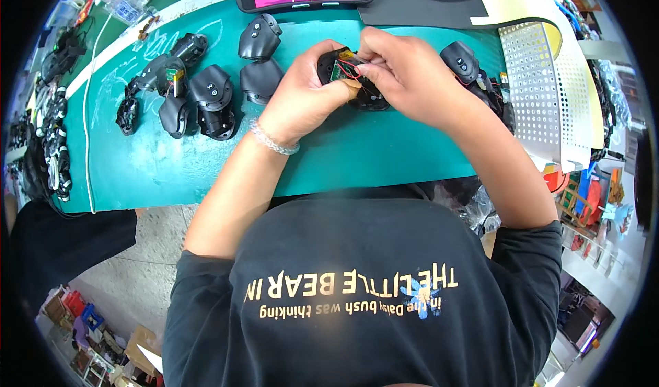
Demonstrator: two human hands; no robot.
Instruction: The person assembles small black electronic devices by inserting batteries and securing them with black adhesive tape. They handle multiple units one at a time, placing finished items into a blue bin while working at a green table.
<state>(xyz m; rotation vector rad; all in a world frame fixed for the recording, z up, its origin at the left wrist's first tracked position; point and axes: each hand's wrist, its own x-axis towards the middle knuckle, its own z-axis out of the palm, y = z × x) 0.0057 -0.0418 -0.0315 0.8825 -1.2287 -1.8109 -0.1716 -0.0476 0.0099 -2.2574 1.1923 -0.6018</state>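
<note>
Black plastic formed the shell [326, 67], which was held between the two hands over the middle of the green desk [329, 157]; whether any of its weight was borne by the desk could not be told. A green circuit board [337, 73] and thin red wires [348, 63] were exposed in its hollow.

Left grip: the shell was clasped by the left hand [310, 88], fingers around its left side, thumb laid across the near side. Right grip: the red wires appeared to be pinched between thumb and forefinger of the right hand [406, 72]; the exact contact was partly covered.

Handling (judged): the shell was best kept steady by the left hand while the wires were guided in small moves by the right. Some slack was to be left at the circuit board, so that no joint was strained. Trapping of a wire against the rim was noted as the chief risk.

Orientation: the hollow side was turned upward, toward the wearer. The long axis was judged to run slantwise, from far left to near right. Both ends were partly hidden by fingers, so the front end could not be identified.
</note>
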